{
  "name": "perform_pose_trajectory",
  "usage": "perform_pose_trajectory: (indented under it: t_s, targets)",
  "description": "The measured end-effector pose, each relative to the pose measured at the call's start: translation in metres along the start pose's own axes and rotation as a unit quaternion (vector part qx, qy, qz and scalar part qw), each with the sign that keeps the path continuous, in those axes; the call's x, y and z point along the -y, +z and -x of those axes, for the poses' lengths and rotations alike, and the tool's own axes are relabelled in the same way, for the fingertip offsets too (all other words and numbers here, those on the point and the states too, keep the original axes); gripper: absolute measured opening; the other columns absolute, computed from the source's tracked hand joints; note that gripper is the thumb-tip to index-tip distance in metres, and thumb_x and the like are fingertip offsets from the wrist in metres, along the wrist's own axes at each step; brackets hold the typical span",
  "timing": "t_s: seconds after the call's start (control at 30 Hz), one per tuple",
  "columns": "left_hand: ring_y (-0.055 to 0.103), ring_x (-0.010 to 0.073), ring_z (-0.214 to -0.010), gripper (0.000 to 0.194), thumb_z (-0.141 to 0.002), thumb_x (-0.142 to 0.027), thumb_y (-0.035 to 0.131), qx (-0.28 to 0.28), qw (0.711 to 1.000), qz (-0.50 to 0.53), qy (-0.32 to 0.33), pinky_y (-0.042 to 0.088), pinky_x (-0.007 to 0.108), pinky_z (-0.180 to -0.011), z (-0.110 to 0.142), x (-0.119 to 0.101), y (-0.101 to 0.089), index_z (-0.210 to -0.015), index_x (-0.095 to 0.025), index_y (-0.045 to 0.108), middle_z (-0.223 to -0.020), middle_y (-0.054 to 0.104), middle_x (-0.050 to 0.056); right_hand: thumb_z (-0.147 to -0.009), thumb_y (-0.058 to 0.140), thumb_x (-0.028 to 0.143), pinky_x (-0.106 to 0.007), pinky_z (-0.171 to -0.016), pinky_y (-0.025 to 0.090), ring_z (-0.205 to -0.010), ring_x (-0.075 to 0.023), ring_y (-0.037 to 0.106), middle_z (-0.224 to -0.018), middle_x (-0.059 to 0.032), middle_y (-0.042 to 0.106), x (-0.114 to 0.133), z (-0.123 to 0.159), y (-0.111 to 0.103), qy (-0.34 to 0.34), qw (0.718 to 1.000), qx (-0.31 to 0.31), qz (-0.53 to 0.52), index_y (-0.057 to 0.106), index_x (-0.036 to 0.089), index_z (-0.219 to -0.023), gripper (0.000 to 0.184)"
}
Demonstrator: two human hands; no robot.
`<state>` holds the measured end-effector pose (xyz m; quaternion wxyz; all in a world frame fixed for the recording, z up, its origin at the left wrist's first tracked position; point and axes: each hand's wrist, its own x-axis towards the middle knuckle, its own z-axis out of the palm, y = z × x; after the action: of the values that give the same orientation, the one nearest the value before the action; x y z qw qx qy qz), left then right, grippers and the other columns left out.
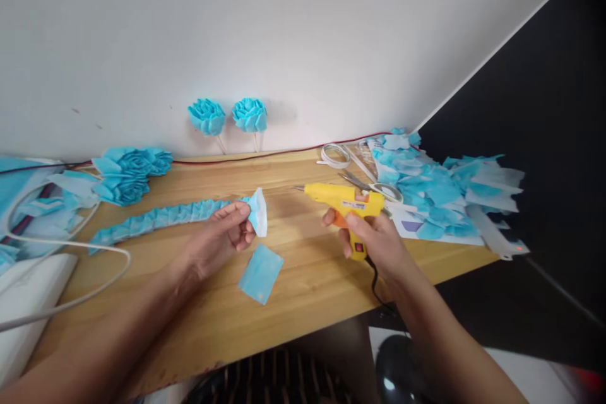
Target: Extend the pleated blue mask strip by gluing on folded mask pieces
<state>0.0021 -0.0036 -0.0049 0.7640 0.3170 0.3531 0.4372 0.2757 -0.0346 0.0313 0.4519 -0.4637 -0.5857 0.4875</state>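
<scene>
Tabletop (303,293): bare wood grain, set against a white wall (322,44).
Left hand (225,230): fingertips pinched nearly closed on the flared end of the pleated strip (163,217), which trailed left.
Right hand (379,243): curled firmly round the yellow glue gun (343,197), its nozzle (300,188) aimed left, apart from the strip.
Nozzle: inward drift could have burned the left fingers (if it was hot; I couldn't tell).
Black cord (375,284): a snag at the near edge could have jerked the gun.
Blue rectangle (261,273): lay near the left hand, where a stray drip could have stuck it down.
Far wall: two blue flowers (206,117) leaned there.
Right side: scissors (355,180), heaped blue pieces (426,183).
</scene>
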Motion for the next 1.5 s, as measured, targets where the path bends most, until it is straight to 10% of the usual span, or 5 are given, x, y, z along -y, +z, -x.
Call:
perform_pose_trajectory:
  t_s: [0.27, 1.5]
  targets:
    - [0.056, 0.008, -0.049, 0.033, -0.073, -0.039, 0.083, 0.02, 1.0, -0.005, -0.008, 0.037, 0.015, -0.039, 0.001, 0.0, 0.0, -0.069, -0.014, 0.061, -0.06, 0.063, 0.0, -0.095, 0.047, 0.055, -0.022, -0.041, 0.04, -0.049, -0.0078, 0.052, -0.089, -0.0075, 0.069, 0.006, 0.003, 0.024, -0.002, 0.993, 0.107, -0.048, 0.066, 0.016, -0.094, 0.043]
    - [0.054, 0.0072, -0.046, 0.036, -0.072, -0.041, 0.082, 0.016, 1.0, -0.016, -0.008, 0.036, 0.015, -0.039, -0.001, 0.002, -0.001, -0.065, -0.015, 0.059, -0.056, 0.062, -0.001, -0.095, 0.045, 0.057, -0.021, -0.044, 0.036, -0.046, -0.0067, 0.05, -0.069, -0.0005, 0.058, 0.005, -0.001, 0.024, 0.035, 0.991, 0.129, -0.013, 0.058, 0.016, -0.072, 0.049]
